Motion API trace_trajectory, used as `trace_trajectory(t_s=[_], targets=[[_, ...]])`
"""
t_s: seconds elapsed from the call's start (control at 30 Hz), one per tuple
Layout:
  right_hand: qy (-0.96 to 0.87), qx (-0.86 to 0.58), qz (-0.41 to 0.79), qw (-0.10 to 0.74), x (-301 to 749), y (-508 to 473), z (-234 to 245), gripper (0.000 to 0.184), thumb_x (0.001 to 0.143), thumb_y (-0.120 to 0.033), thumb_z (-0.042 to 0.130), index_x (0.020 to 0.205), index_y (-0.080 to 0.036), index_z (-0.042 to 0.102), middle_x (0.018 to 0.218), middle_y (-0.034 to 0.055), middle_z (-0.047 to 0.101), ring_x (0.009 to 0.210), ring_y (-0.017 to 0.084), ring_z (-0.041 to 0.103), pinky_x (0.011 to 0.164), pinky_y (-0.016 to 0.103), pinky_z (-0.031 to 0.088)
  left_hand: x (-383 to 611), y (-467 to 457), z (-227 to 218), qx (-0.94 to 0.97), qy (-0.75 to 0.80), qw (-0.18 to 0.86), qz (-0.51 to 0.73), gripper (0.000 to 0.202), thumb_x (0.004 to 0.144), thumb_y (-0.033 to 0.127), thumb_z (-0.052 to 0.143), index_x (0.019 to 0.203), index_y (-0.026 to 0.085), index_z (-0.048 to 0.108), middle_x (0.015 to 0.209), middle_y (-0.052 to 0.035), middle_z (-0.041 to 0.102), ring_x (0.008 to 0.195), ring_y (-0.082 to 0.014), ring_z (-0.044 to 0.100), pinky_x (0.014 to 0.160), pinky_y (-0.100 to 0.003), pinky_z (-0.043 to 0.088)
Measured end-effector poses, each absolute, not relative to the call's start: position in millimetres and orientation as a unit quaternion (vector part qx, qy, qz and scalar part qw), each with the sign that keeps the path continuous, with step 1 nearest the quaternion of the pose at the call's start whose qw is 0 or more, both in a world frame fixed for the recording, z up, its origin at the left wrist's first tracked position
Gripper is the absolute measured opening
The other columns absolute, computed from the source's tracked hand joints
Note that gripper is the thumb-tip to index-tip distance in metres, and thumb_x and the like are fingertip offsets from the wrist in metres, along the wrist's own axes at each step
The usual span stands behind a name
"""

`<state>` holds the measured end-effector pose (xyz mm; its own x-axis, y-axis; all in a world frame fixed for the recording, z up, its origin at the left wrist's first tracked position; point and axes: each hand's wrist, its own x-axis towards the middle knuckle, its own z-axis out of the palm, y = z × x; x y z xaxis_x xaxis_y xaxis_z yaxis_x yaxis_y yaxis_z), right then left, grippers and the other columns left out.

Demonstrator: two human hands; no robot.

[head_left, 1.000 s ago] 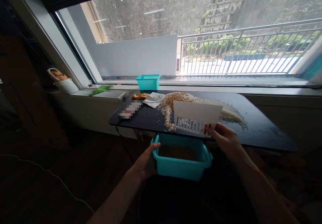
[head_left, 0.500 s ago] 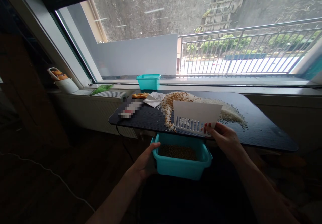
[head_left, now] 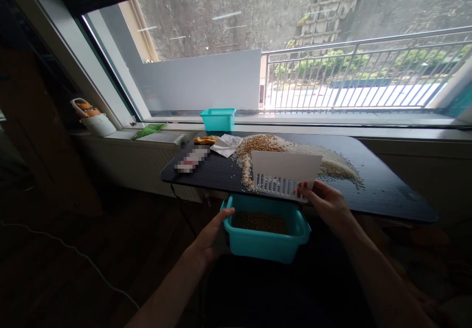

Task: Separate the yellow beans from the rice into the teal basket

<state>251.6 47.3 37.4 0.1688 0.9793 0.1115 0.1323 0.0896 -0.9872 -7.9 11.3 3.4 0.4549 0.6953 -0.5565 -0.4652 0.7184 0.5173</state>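
1. Head view, left hand (head_left: pixel 211 237): the thumb hooks over the left end of the tub (head_left: pixel 261 245); the other fingers are mostly hidden, but the grip looks closed on it, presumably to keep it level and steady.
2. Head view, tub: it sits just below the table's near edge, with brown grains (head_left: pixel 260 223) inside; that spot probably keeps its mouth close to the tabletop. What bears its weight underneath is too dark to tell.
3. Head view, right hand (head_left: pixel 328 204): thumb and fingers are pinched on the lower right corner of the sheet (head_left: pixel 287 164), likely leaving its broad face and most slots free.
4. Head view, sheet: it stands tilted near the table edge, slots downward, behind the tub. Whether it touches the table (head_left: pixel 387 190) I cannot tell.
5. Head view, beyond: golden kernels (head_left: pixel 263 143) and white grains (head_left: pixel 334 163) lie heaped behind the sheet; paper (head_left: pixel 225 146) lies beside them, and a second tub (head_left: pixel 218 120) stands by the window.
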Motion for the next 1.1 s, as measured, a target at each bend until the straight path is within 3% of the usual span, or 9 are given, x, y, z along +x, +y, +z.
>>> trace_trajectory(t_s=[0.37, 0.53, 0.9, 1.1], targets=[[-0.516, -0.542, 0.386, 0.54, 248.4, 46.8, 33.7, 0.037, 0.059, -0.048, 0.07, 0.078, -0.017, 0.067, 0.073, 0.0045, 0.069, 0.071, 0.022, 0.063, 0.065, 0.033, 0.052, -9.1, 10.7, 2.1, 0.149, 0.384, 0.844, 0.343, 0.055, 0.075, 0.042, 0.055, 0.124, 0.019, 0.047, 0.094, -0.0066, 0.067, 0.088, -0.023, 0.063, 0.08, -0.036, 0.046], [-0.521, -0.539, 0.397, 0.53, 247.8, 42.0, 36.0, 0.034, 0.06, -0.046, 0.07, 0.078, -0.017, 0.068, 0.077, 0.0041, 0.07, 0.076, 0.022, 0.064, 0.071, 0.033, 0.052, -9.2, 11.1, 1.3, 0.149, 0.389, 0.84, 0.347, 0.055, 0.076, 0.041, 0.055, 0.125, 0.019, 0.046, 0.096, -0.0067, 0.066, 0.087, -0.0222, 0.063, 0.079, -0.036, 0.046], [-0.45, -0.54, 0.346, 0.621, 222.3, 26.2, 26.8, 0.032, 0.063, -0.046, 0.068, 0.081, -0.018, 0.066, 0.08, 0.0044, 0.071, 0.079, 0.025, 0.066, 0.074, 0.036, 0.053, -7.3, 10.6, 3.7, 0.141, 0.387, 0.839, 0.357, 0.058, 0.075, 0.04, 0.056, 0.127, 0.016, 0.043, 0.094, -0.0085, 0.068, 0.088, -0.024, 0.063, 0.08, -0.036, 0.046], [-0.485, -0.588, 0.302, 0.572, 227.0, 25.0, 29.6, 0.032, 0.061, -0.047, 0.069, 0.075, -0.018, 0.066, 0.064, 0.0048, 0.069, 0.06, 0.023, 0.065, 0.056, 0.032, 0.053, -7.0, 11.4, 1.1, 0.143, 0.403, 0.828, 0.363, 0.061, 0.073, 0.042, 0.058, 0.126, 0.014, 0.044, 0.092, -0.0092, 0.068, 0.089, -0.0251, 0.063, 0.079, -0.036, 0.046]])
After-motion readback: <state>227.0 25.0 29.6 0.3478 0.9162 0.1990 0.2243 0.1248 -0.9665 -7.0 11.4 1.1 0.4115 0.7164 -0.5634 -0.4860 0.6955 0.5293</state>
